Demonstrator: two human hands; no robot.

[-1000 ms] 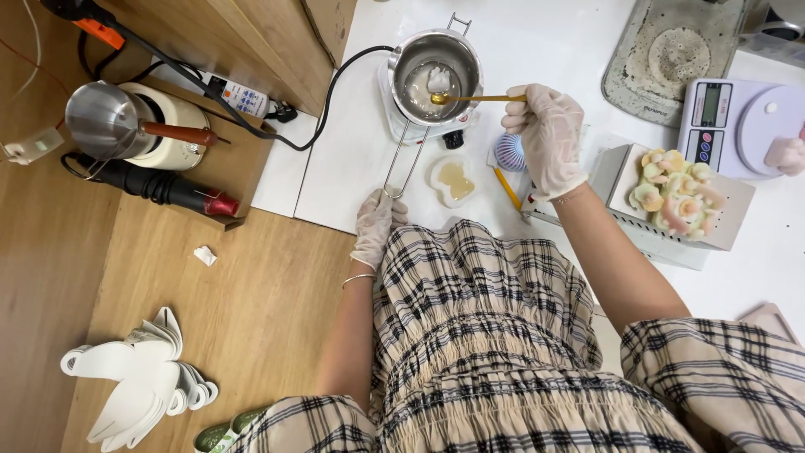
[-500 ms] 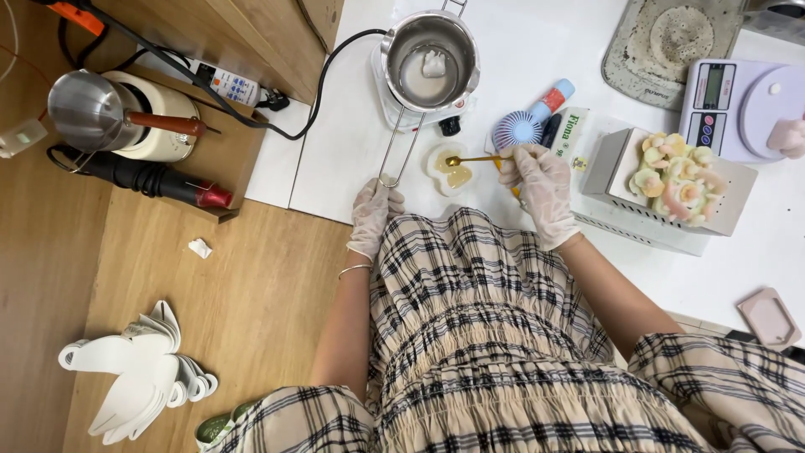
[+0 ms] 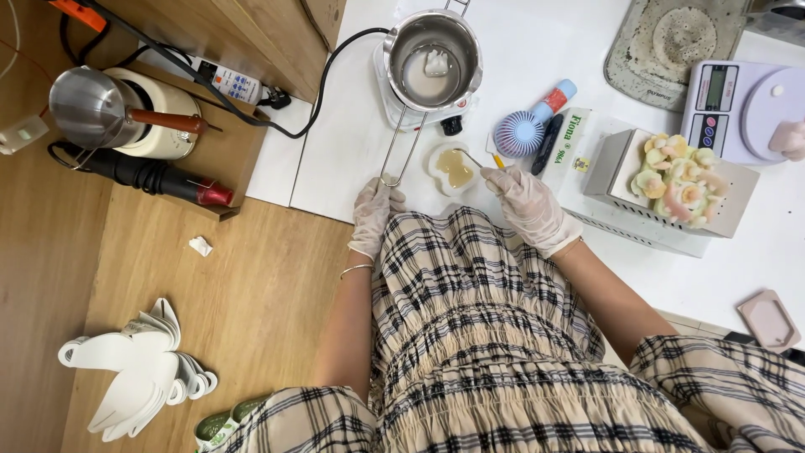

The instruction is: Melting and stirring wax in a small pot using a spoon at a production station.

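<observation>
The wire handle (image 3: 401, 151) of a steel melting pot (image 3: 432, 59) is pinched by the gloved left hand (image 3: 373, 214), seemingly to steady it, while a thin spoon (image 3: 475, 159) is pinched over a small white mould (image 3: 454, 168) of amber liquid just beyond the right hand (image 3: 524, 201) fingers on the white desk (image 3: 537, 50).

Shiny metal pot (image 3: 432, 57), matt wood floor (image 3: 251, 310).

Home craft workshop, melting pot (image 3: 432, 59) on small heater, digital scale (image 3: 742, 109), white worktable (image 3: 537, 50)
</observation>
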